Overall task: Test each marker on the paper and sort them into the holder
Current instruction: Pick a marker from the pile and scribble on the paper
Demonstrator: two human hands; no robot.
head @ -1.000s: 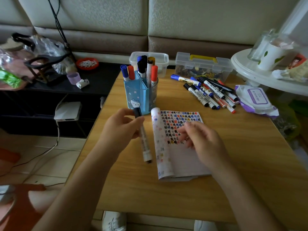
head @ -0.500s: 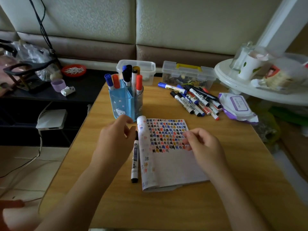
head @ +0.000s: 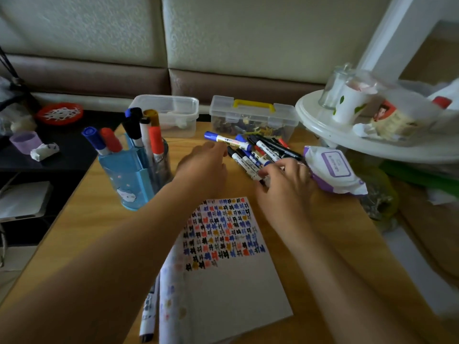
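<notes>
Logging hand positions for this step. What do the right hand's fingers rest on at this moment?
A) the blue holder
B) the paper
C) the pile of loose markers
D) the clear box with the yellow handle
C: the right hand curls its fingers onto the pile of loose markers, well away from the blue holder.

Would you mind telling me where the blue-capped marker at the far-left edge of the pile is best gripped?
Pinch the blue-capped marker on its white barrel just behind the cap, coming from the left, where the left hand is. That end juts clear of the pile; its other end lies among the other markers.
</notes>
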